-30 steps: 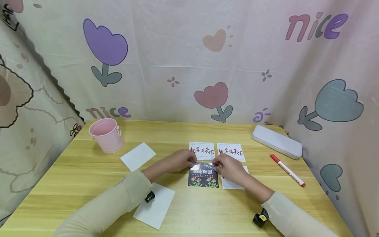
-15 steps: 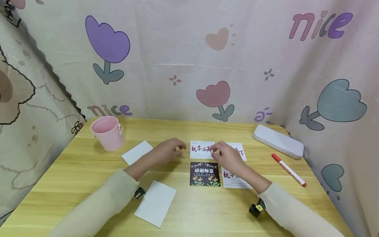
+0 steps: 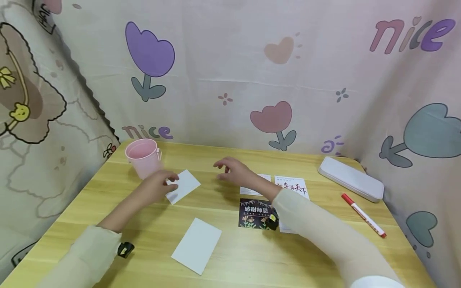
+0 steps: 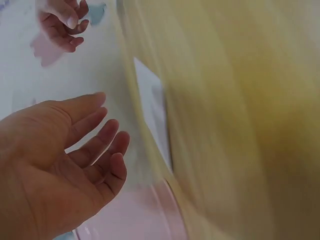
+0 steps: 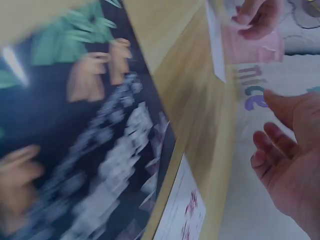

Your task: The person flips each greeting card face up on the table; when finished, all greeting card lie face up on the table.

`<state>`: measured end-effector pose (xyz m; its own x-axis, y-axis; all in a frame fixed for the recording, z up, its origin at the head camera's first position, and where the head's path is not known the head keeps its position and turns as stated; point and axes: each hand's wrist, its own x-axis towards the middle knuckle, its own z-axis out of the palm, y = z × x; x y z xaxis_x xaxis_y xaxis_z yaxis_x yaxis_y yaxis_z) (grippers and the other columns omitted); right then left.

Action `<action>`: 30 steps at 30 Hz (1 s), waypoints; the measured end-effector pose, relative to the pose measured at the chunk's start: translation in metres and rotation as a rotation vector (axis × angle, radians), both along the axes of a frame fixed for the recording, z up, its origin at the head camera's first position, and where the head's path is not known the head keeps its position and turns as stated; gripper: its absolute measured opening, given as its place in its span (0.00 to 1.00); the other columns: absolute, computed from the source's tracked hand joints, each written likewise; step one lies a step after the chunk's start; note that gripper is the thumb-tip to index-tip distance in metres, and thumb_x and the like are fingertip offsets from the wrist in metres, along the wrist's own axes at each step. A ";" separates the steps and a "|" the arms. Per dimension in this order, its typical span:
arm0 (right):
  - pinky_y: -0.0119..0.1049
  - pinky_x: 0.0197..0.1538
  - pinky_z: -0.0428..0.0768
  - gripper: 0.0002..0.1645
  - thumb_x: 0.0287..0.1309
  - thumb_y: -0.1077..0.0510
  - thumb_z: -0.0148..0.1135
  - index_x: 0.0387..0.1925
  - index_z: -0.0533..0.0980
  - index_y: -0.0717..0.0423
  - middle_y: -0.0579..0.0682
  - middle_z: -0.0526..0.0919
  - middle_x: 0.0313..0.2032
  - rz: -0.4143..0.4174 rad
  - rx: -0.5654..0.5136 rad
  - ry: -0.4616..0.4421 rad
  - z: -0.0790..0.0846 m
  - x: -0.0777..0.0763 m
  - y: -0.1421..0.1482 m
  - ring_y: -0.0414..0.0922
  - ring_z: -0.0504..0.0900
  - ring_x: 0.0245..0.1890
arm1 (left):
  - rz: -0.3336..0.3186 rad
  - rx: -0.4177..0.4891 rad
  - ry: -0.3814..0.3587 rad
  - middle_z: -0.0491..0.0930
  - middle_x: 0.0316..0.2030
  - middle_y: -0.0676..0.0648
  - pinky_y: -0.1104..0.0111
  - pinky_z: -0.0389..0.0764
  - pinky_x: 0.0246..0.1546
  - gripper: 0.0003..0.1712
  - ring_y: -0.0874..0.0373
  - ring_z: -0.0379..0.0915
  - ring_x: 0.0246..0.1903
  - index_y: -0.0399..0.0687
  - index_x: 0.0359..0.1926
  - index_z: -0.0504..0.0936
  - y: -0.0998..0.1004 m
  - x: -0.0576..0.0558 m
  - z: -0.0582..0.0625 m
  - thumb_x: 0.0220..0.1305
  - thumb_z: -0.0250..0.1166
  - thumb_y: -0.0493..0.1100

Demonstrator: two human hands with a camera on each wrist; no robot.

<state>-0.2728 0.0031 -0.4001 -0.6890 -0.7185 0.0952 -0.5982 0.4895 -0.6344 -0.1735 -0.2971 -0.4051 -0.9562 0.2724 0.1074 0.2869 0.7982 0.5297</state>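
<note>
In the head view my left hand (image 3: 155, 187) hovers at the left edge of a blank white card (image 3: 184, 186), its fingers loosely bent around nothing. The left wrist view shows that hand (image 4: 70, 160) with a gap between it and the card (image 4: 152, 107). My right hand (image 3: 234, 171) is in the air over the table, left of the printed cards, and holds nothing. Under my right forearm lie a dark card with flowers (image 3: 252, 214) and white cards with red writing, one of them a card (image 3: 291, 185) at the back right. The forearm partly covers them.
A pink bucket (image 3: 144, 160) stands at the back left, close to my left hand. Another blank white card (image 3: 197, 246) lies near the front. On the right are a white case (image 3: 351, 179) and a red-capped marker (image 3: 363, 215). A patterned curtain (image 3: 216, 60) hangs behind the table.
Both hands have left the dark card, which now lies flat in front of the white printed cards. My left hand moved left to the blank card; my right hand followed leftward. The view shifted slightly.
</note>
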 end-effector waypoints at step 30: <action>0.46 0.69 0.68 0.29 0.60 0.46 0.71 0.62 0.75 0.37 0.49 0.63 0.67 0.125 0.292 -0.137 -0.028 -0.040 -0.104 0.46 0.67 0.64 | 0.081 0.154 -0.098 0.78 0.38 0.39 0.72 0.73 0.37 0.20 0.53 0.69 0.38 0.28 0.45 0.80 -0.040 0.002 -0.020 0.58 0.74 0.39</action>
<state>-0.3130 -0.1012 -0.4282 -0.5858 -0.7816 -0.2143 -0.5840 0.5905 -0.5570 -0.1710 -0.3370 -0.4254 -0.9823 0.1812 0.0475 0.1660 0.7242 0.6693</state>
